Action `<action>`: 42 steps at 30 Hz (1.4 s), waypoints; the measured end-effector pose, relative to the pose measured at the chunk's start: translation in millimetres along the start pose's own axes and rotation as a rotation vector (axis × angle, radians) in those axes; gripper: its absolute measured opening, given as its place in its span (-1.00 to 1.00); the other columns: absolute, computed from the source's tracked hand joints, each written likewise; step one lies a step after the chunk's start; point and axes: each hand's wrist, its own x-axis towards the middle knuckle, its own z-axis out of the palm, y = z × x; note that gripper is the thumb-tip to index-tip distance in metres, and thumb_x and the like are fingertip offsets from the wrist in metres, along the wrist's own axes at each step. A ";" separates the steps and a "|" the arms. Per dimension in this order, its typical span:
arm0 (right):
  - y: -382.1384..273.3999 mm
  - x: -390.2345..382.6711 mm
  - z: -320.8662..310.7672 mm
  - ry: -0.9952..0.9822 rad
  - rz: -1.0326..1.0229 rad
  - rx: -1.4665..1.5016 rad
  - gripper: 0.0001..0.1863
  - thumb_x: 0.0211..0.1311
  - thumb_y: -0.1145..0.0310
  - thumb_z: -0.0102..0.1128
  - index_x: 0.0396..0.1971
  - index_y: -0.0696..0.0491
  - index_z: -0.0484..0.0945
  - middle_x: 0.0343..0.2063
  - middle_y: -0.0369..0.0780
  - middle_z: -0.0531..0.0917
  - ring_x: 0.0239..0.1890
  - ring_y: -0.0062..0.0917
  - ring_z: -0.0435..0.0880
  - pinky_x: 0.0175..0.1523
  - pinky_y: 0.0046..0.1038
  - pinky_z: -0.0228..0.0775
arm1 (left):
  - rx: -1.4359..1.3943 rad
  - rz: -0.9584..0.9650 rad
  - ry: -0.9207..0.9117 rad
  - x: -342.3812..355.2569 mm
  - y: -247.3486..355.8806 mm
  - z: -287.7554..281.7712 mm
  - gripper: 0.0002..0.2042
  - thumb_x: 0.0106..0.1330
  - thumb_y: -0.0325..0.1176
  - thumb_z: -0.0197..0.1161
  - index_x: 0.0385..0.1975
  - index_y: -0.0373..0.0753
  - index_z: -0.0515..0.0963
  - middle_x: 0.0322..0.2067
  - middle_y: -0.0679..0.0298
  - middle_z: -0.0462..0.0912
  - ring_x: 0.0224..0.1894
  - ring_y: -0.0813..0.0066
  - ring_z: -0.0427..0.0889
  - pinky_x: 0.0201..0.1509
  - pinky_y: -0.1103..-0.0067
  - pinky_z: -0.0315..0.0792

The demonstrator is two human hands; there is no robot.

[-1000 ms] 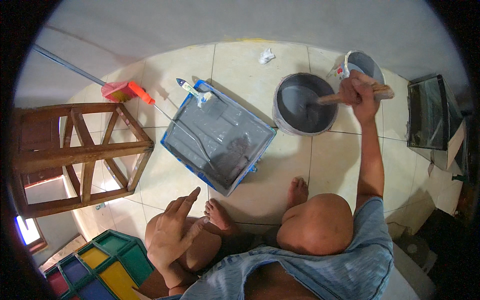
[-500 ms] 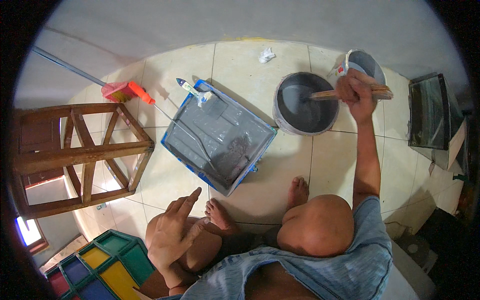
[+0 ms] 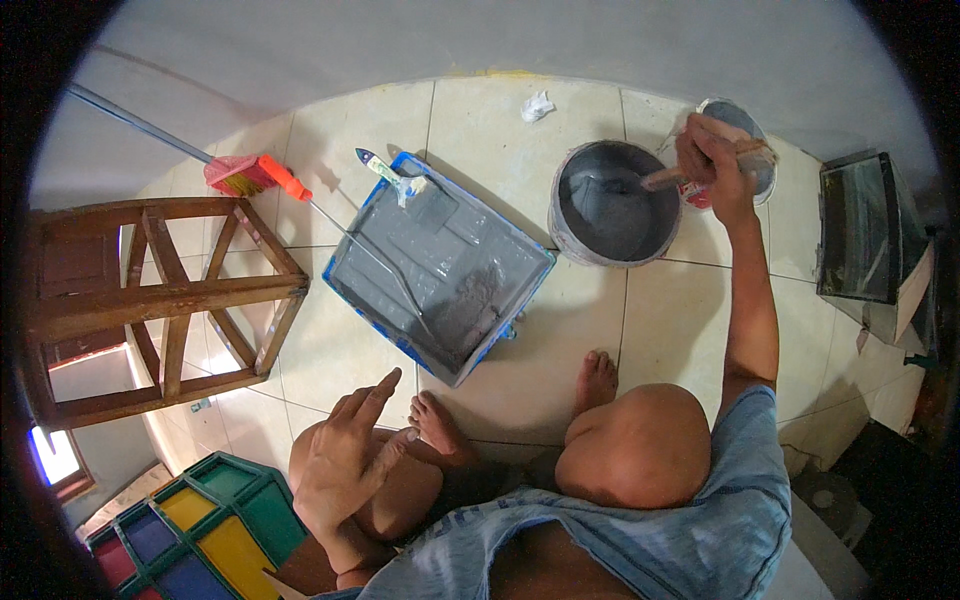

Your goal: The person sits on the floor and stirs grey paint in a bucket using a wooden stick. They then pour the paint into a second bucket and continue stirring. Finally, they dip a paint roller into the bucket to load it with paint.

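Head view: on the tiled floor (image 3: 480,125), near its far edge along the wall (image 3: 480,40), the right hand (image 3: 715,165) has its fingers curled round a wooden stick (image 3: 665,178), gripping it well above the lower end; that end passes over the right part of the rim of a round bucket (image 3: 572,243) and into its opening, though how deep it goes cannot be told; inside lies grey paint (image 3: 605,215), its surface ridged and swirled, below a grey-smeared inner wall.

Just behind the right hand, close to the floor's far edge, stands a smaller pale bucket (image 3: 742,118) with grey on its inner wall; the hand covers part of it, so how much it holds cannot be seen.

To the left of the round bucket, apart from it, a blue-rimmed tray (image 3: 385,327) sits at a slant; grey paint coats its bottom, wetter and mottled toward the near right corner; a paintbrush (image 3: 392,178) rests across the far left corner, its handle jutting outside; a bent metal rod (image 3: 380,257) with an orange handle (image 3: 285,180) reaches over the left side into the tray.

The left hand (image 3: 350,460) holds nothing, its fingers loosely spread over the left knee; whether it touches the knee is unclear.

Near the floor's right edge stands a dark-framed glass tank (image 3: 860,225), its contents too dim to make out.
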 end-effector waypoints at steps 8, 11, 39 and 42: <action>-49.9 -39.7 2.7 -0.235 0.316 0.379 -0.68 0.20 0.23 -0.03 -0.68 0.02 0.23 -0.78 -0.41 0.17 -0.74 -0.74 0.05 -0.61 -0.57 -0.16 | 0.025 -0.076 -0.042 -2.3 6.1 -6.8 -0.40 0.21 -0.14 0.21 0.27 -0.09 0.25 -0.01 0.09 0.53 0.00 0.15 0.54 0.04 0.36 0.44; -44.8 -42.9 26.2 -0.240 0.316 0.564 -0.73 0.19 0.21 0.07 -0.60 0.04 0.40 -0.71 -0.41 0.31 -0.68 -0.75 0.21 -0.59 -0.62 0.01 | 0.031 0.036 0.011 1.3 3.4 -5.0 -0.45 0.26 -0.10 0.16 0.22 -0.19 0.30 -0.08 0.03 0.55 -0.06 0.07 0.57 -0.10 0.34 0.48; 3.3 5.8 42.2 0.270 0.071 0.277 -0.70 0.28 0.25 -0.18 -0.64 -0.02 0.11 -0.74 -0.41 0.10 -0.69 -0.74 0.01 -0.58 -0.58 -0.14 | -0.004 0.044 0.036 -4.3 2.9 -2.4 -0.42 0.22 -0.15 0.19 0.21 -0.29 0.29 -0.11 -0.08 0.52 -0.05 -0.04 0.51 -0.02 0.28 0.43; 2.1 8.3 17.1 0.267 0.114 0.212 -0.71 0.26 0.25 -0.18 -0.64 -0.02 0.10 -0.71 -0.41 0.10 -0.68 -0.74 0.02 -0.57 -0.58 -0.14 | -0.040 -0.001 0.003 -4.7 4.4 -5.1 -0.42 0.22 -0.15 0.19 0.21 -0.28 0.29 -0.10 -0.09 0.52 -0.03 -0.04 0.51 -0.01 0.28 0.43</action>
